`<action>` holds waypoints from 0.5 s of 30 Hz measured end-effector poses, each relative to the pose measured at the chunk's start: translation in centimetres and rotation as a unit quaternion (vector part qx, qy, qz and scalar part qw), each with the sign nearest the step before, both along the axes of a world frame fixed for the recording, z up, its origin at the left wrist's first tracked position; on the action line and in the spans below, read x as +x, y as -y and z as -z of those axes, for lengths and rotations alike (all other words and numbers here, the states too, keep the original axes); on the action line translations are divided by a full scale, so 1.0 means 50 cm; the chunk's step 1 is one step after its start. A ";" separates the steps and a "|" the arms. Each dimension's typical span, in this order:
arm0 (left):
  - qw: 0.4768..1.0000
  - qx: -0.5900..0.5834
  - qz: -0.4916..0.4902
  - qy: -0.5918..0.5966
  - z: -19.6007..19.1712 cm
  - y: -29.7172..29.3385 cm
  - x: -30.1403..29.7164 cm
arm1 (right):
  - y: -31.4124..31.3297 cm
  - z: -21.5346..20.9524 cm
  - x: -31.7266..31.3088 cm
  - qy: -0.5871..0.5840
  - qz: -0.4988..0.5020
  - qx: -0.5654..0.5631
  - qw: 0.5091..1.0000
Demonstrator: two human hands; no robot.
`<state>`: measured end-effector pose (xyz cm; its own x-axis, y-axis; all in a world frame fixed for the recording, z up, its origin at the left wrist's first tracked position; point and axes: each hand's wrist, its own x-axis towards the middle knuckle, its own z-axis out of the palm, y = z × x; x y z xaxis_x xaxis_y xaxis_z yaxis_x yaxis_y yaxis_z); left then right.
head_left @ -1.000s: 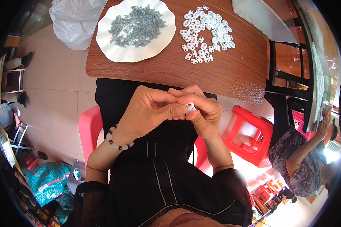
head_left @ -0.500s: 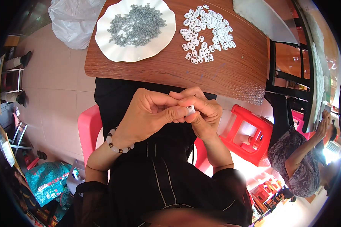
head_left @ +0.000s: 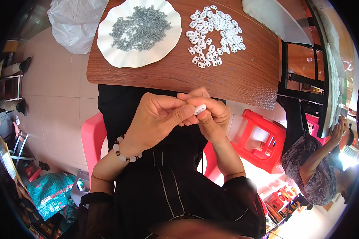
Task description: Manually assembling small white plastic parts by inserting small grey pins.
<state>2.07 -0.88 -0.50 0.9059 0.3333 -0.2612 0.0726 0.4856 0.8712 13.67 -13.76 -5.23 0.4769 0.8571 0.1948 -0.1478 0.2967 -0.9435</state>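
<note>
A small white plastic cord lock [head_left: 200,109] with holes in it is between my fingertips, above my lap and just short of the table's front edge. My right hand [head_left: 215,119] pinches it between thumb and forefinger. My left hand [head_left: 157,119], with a beaded bracelet at the wrist, is closed, its thumb tip pressed against the piece's left end. Whether a smaller part sits between the left fingers is hidden. On the wooden table [head_left: 147,75], many similar white cord locks [head_left: 229,34] lie in a loose pile at the right.
A wavy-edged white plate [head_left: 107,51] at the table's left holds a heap of small grey metal springs [head_left: 141,28]. A white plastic bag [head_left: 73,24] is left of the table. A red stool [head_left: 263,159] stands at my right, near another person [head_left: 311,171].
The cord lock has been turned between my fingers, so a longer side with holes now shows. Both hands stay together in nearly the same place. The whole view has shifted slightly.
</note>
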 end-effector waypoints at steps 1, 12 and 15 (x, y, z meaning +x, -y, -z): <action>1.000 0.000 0.001 0.001 0.001 -0.001 0.002 | -0.002 0.004 0.005 0.008 -0.015 0.020 1.000; 0.997 -0.074 0.001 -0.001 0.030 -0.019 0.003 | -0.012 0.009 0.015 0.020 -0.036 0.008 0.999; 0.996 -0.084 -0.004 -0.006 0.034 -0.020 0.005 | -0.012 0.006 0.019 0.023 -0.045 -0.006 0.999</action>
